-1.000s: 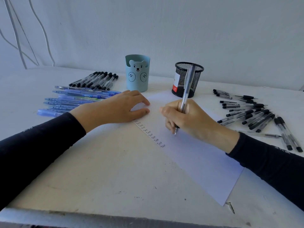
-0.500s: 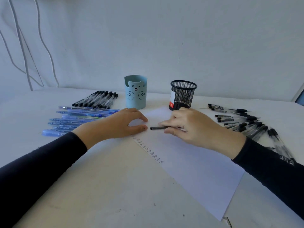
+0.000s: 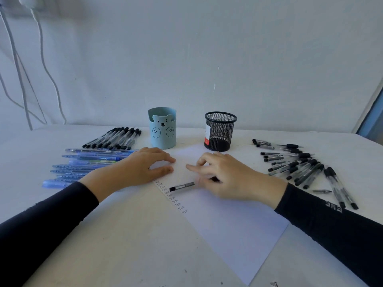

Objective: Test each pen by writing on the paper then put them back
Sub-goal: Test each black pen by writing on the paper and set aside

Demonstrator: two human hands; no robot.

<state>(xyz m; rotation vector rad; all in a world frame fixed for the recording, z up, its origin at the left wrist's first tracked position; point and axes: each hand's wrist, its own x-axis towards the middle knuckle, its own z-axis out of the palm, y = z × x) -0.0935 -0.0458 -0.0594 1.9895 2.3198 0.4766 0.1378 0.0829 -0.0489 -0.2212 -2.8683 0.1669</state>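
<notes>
Resting palm-down, the left hand (image 3: pixel 143 166) pins the far corner of a white sheet of paper (image 3: pixel 234 220) lying at the middle of the pale counter (image 3: pixel 116 241), its fingers spread flat and holding nothing. The right hand (image 3: pixel 226 179) hovers low over the sheet, fingers loosely curled; a clear black-capped pen (image 3: pixel 182 186) lies beneath them, and whether they clamp it cannot be told. A column of small handwritten words (image 3: pixel 173 196) runs along the sheet's left edge. Near the far edge stand a pale blue bear-faced cup (image 3: pixel 162 131) and a black mesh cup (image 3: pixel 220 133). Blue pens (image 3: pixel 83 164) lie toward the left edge, black-capped pens (image 3: pixel 300 168) toward the right.
</notes>
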